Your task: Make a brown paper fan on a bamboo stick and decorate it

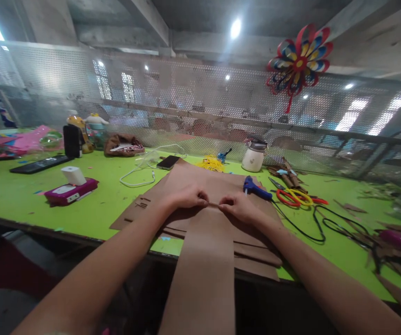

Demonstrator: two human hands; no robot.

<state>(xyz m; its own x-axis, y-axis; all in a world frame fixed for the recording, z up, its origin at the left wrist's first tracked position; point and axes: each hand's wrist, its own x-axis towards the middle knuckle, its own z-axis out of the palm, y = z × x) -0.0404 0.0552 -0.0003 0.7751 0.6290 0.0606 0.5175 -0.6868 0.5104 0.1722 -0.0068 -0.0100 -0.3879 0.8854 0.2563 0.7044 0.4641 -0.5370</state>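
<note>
A long strip of brown kraft paper point(207, 270) runs from my fingers toward me and hangs over the table's front edge. Its far end looks narrowly folded or rolled. My left hand point(192, 196) pinches that end at its left side, while my right hand point(239, 206) pinches it at the right, a short gap apart. Beneath both hands lie several brown paper sheets point(195, 176) in a loose stack, with small rolled pieces point(142, 203) at the left. Just beyond my right hand, a blue glue gun point(256, 189) rests on the sheets.
Right of the sheets are red-and-yellow-handled scissors point(296, 197), a black cable point(321, 239) and paper scraps point(287, 176). Behind stand a white jar point(254, 158) and yellow shreds point(210, 163). A phone point(168, 162), white cable point(130, 183) and purple power strip point(71, 191) lie leftward. Perforated metal mesh point(186, 102) borders the green table point(102, 216).
</note>
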